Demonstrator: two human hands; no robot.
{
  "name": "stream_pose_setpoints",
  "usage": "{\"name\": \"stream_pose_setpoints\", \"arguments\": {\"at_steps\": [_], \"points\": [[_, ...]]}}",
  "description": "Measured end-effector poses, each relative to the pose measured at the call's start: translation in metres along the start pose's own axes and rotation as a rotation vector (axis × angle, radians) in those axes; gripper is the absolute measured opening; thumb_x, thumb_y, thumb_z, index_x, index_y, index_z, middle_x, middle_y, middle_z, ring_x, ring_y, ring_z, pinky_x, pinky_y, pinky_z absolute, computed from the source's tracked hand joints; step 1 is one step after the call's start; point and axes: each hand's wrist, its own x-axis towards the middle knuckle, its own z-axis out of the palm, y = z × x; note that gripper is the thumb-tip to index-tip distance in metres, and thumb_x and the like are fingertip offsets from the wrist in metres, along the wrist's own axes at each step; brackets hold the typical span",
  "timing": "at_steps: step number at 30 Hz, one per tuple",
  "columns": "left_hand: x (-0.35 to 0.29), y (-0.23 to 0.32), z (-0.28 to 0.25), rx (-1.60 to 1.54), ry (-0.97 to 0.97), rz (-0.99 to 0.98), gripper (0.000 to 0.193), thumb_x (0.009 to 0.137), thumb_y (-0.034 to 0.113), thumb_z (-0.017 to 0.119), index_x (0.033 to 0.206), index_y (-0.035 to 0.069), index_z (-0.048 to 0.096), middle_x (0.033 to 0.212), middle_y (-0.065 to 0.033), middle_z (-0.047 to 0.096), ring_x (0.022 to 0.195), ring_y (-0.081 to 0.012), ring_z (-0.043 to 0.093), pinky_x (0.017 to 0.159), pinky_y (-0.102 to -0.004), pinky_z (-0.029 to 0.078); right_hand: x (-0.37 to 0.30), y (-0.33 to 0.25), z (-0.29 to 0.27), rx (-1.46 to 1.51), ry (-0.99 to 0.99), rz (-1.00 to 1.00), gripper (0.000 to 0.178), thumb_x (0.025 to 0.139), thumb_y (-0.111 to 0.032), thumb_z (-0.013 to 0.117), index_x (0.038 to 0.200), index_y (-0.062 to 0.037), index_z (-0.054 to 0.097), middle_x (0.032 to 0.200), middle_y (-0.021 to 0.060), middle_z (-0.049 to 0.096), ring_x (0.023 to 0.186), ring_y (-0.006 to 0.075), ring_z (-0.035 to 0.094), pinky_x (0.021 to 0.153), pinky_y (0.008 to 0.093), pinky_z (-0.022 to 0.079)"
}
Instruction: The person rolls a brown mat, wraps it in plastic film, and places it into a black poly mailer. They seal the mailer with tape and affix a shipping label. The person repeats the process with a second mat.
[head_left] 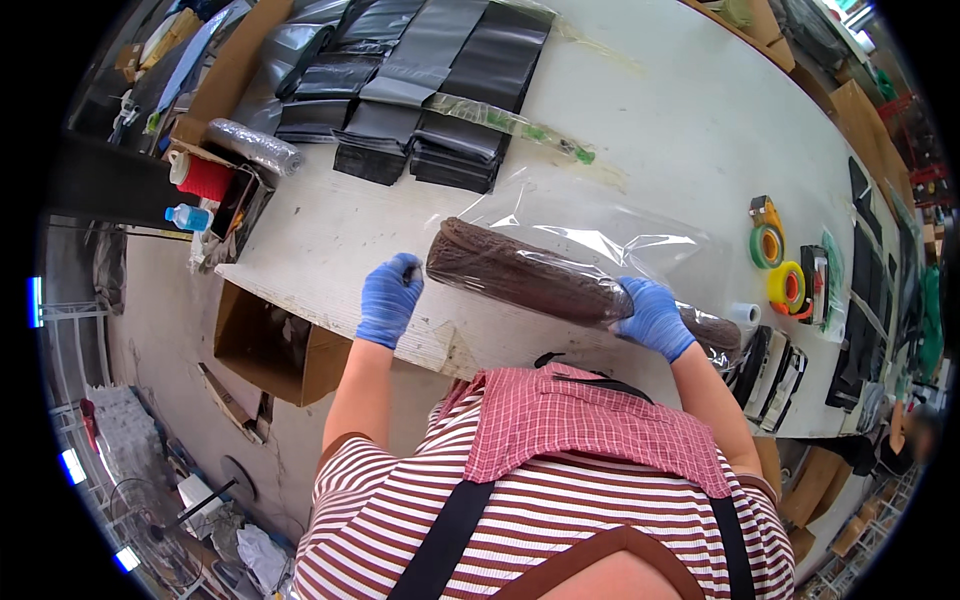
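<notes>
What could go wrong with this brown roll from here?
The brown roll might slip or loosen: the right hand grips it, while the left hand is just off its end. The clear film spreads loose and creased beyond the roll, so it could bunch up. The white table's front edge is close, so a slip could mean a fall.

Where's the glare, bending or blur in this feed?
Head view: bright glare streaks the clear film just beyond the brown roll; head view: the white table shows bowed edges toward the rim; head view: a co-worker's head at far right is blurred.
</notes>
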Motion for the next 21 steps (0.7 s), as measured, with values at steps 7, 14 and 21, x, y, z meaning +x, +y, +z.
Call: {"name": "stream_pose_setpoints", "arguments": {"at_steps": [7, 14, 21], "points": [[0.008, 0.028, -0.049, -0.573, -0.13, -0.028, 0.014, 0.092, 0.005, 0.057, 0.104, 0.003, 0.064, 0.088, -0.0053, 0.066, 0.079, -0.016, 0.064, 0.072, -0.0278, 0.053, 0.004, -0.003, -0.013, 0.059, -0.075, 0.043, 0.07, 0.058, -0.034, 0.084, 0.118, -0.0079, 0.06, 0.108, 0.0168, 0.065, 0.105, 0.0344, 0.061, 0.09, 0.0444, 0.048], [0.007, 0.144, 0.082, 0.41, -0.512, 0.732, 0.09, 0.064, 0.031, 0.082, 0.14, 0.01, 0.04, 0.143, -0.0119, 0.042, 0.136, -0.0293, 0.036, 0.113, -0.0491, 0.024, 0.008, 0.003, -0.006, 0.156, 0.037, -0.071, 0.054, 0.058, -0.023, 0.075, 0.107, -0.0054, 0.062, 0.091, 0.0203, 0.067, 0.088, 0.0396, 0.065, 0.078, 0.0467, 0.053], [0.031, 0.156, 0.111, 0.414, -0.53, 0.787, 0.073, 0.061, 0.028, 0.079, 0.126, 0.01, 0.05, 0.116, -0.0124, 0.058, 0.11, -0.0305, 0.055, 0.101, -0.0477, 0.038, -0.061, -0.012, -0.003, -0.233, 0.327, -0.024, 0.086, 0.071, -0.032, 0.077, 0.146, -0.0157, 0.036, 0.142, 0.0165, 0.043, 0.136, 0.035, 0.036, 0.111, 0.0522, 0.024]]}}
